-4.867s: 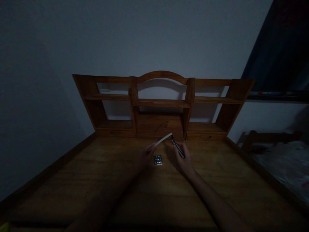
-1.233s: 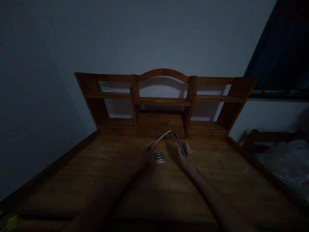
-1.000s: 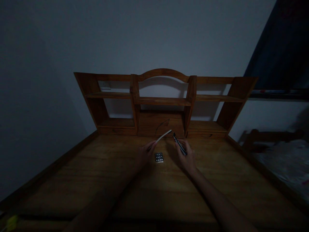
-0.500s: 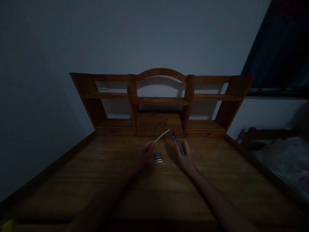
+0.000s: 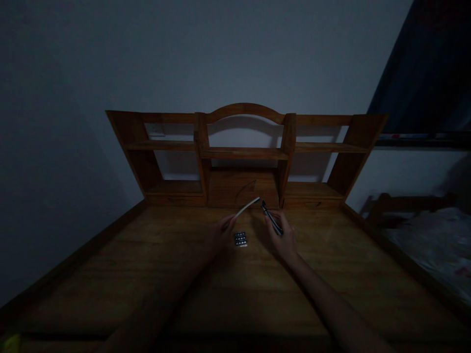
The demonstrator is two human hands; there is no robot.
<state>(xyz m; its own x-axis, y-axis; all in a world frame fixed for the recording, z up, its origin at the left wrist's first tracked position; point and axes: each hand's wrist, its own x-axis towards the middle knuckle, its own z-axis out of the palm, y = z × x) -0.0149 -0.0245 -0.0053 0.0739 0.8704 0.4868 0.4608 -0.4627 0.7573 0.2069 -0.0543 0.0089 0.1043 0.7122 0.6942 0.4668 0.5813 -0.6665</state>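
In dim light, my left hand [image 5: 222, 234] pinches the near end of a slim, pale, slightly curved strip [image 5: 246, 208]. The strip slants up to the right and ends in a dark tip. My right hand [image 5: 283, 236] is closed around a dark, slender tool with a light edge [image 5: 272, 220]. Its small black head points up and to the left, close to the strip's tip with a narrow gap between them. Too dark to name either item's kind. Between my hands, a small dark card with rows of light marks [image 5: 240, 239] lies on the wooden desk [image 5: 235, 279].
A wooden shelf unit [image 5: 245, 154] with several compartments stands along the desk's back edge against the wall. Raised wooden edges run down both sides. Beyond the right edge sits a pale, crumpled plastic-like heap [image 5: 437, 240]. A dark curtain [image 5: 427, 73] hangs at upper right.
Both hands keep nearly the same place and grip. The dark tool's head has shifted very slightly to the left; the card has not moved.
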